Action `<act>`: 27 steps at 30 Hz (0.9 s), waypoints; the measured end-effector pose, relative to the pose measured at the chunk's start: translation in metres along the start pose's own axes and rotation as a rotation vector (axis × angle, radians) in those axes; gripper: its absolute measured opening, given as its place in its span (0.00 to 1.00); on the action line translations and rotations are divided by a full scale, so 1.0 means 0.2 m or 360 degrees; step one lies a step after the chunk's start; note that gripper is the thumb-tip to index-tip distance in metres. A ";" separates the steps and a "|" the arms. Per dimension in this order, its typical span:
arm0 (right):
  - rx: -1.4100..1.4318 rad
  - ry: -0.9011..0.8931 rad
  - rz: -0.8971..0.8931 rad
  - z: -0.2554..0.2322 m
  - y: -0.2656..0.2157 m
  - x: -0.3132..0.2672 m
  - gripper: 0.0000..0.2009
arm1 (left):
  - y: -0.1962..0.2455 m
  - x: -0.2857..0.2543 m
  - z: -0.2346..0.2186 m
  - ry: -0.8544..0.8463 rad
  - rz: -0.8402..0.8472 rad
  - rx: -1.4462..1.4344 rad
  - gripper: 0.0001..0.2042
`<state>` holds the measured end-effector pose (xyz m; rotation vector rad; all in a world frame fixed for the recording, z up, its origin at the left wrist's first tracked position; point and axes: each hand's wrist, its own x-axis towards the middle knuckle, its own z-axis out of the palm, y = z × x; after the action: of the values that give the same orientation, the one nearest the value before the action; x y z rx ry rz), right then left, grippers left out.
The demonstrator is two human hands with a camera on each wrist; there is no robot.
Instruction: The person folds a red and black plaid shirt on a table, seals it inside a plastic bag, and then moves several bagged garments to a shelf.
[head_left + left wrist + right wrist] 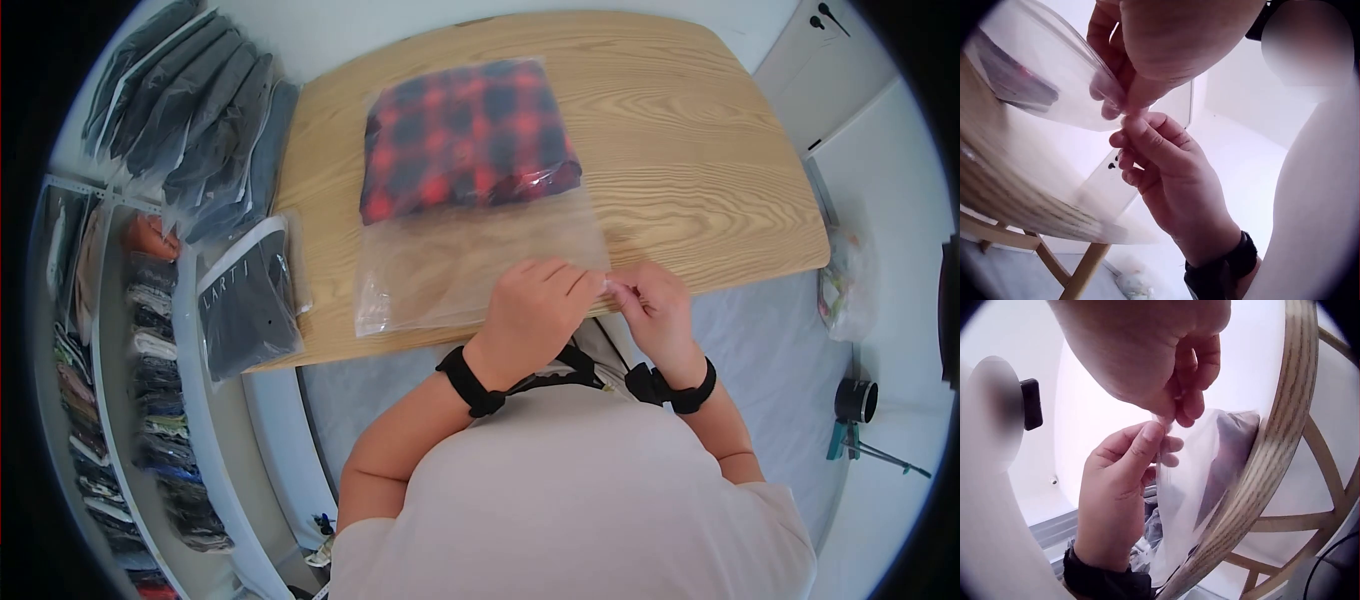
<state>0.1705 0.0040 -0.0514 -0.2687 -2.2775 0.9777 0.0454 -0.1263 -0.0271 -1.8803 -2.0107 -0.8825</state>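
Note:
A folded red-and-black plaid garment (470,130) lies inside a clear plastic bag (480,265) on the wooden table. The bag's mouth end is toward me, and its near right corner is lifted at the table's front edge. My left hand (535,310) pinches that corner between thumb and fingers. Right beside it, my right hand (655,310) pinches the same edge, fingertips close against the left hand's. In the right wrist view the bag's film (1175,506) hangs from the left hand (1116,487), the garment behind it. The fingers hide the exact spot held.
A packaged dark garment (250,300) lies on the table's left edge, below a pile of bagged grey clothes (190,110). Shelves (215,390) of folded, wrapped clothing stand at the left. The wooden tabletop (700,170) extends right. A plastic bag (848,290) hangs beyond it.

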 end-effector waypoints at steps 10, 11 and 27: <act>0.0114 0.0124 0.0080 0.00 0.03 -0.02 0.03 | -0.17 -0.33 -0.22 0.0160 -0.0169 0.0290 0.07; 0.0163 0.0127 0.0084 -0.01 0.04 -0.02 0.03 | -0.19 -0.39 -0.27 0.0107 -0.0288 0.0340 0.08; -0.0449 -0.0390 -0.0259 0.07 0.13 0.23 0.30 | -0.57 -0.54 -0.61 -0.0360 -0.0689 0.0473 0.27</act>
<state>0.1249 0.0344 -0.0554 -0.0815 -2.6159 0.6341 -0.0770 -0.2836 -0.0215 -1.4634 -2.5779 -0.4333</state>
